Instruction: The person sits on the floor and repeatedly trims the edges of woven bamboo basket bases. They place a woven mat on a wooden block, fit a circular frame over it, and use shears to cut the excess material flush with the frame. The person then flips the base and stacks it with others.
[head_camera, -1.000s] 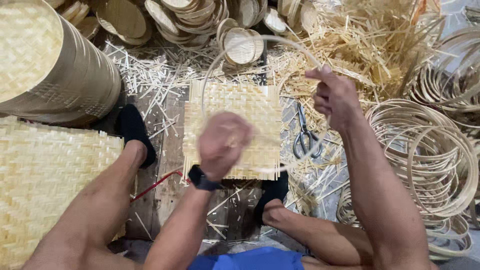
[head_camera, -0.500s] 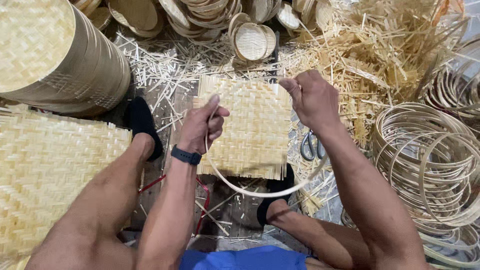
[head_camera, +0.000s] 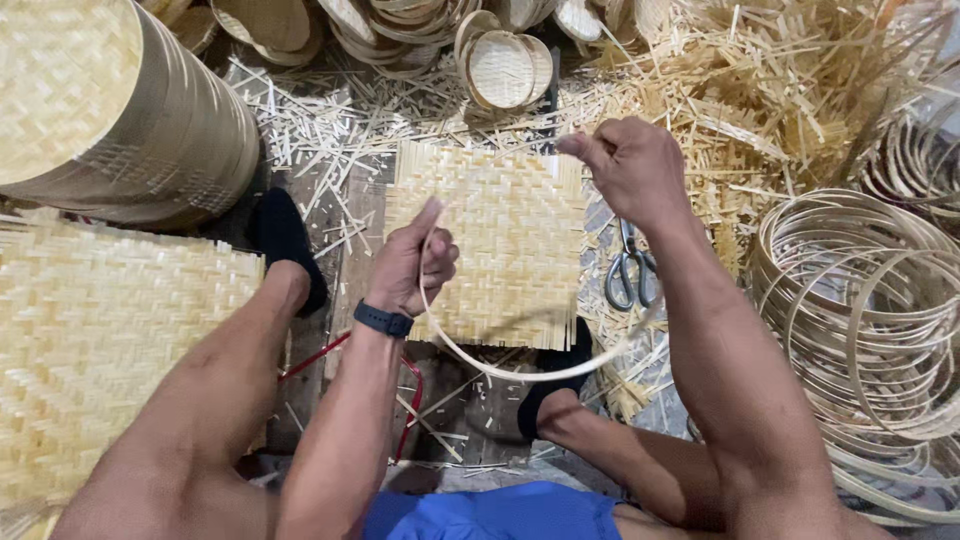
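Note:
A square woven bamboo mat (head_camera: 505, 240) lies flat in front of me, over a wooden board. My left hand (head_camera: 415, 262) grips the left side of a thin bamboo hoop (head_camera: 520, 372), whose lower arc curves below the mat's near edge. My right hand (head_camera: 630, 165) pinches the mat's far right corner; the hoop's upper part is hidden behind it. A dark watch sits on my left wrist. My feet in black shoes rest on either side of the mat.
Scissors (head_camera: 628, 275) lie right of the mat. A pile of bamboo hoops (head_camera: 870, 300) sits at right. A tall stack of round woven trays (head_camera: 110, 110) and a stack of woven mats (head_camera: 90, 340) stand at left. Small round baskets (head_camera: 500, 65) and bamboo scraps lie beyond.
The hoop, first raised above the mat, has come down toward me around the mat. My left hand has gone from a fist over the mat to gripping the hoop's left side.

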